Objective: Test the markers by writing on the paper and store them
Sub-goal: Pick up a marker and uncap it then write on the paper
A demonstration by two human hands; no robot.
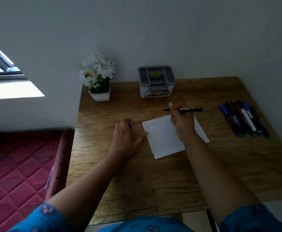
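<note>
Markers (245, 118) lie grouped right of the right hand (182, 122), which grips one uncapped marker (185, 110) over the paper (163, 139), whose scrawl is unreadable. Left hand (125, 139) clasps a blue cap (130, 126); bare table (153, 181) lies nearer.

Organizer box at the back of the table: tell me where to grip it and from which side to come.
Grip the organizer box by its two outer side walls, below the rim, coming from the front. It stands upright and open-topped, so a top grasp would meet only thin dividers. The wall is close behind it, while the table in front looks free. The right hand would likely need to drop its marker first.
</note>
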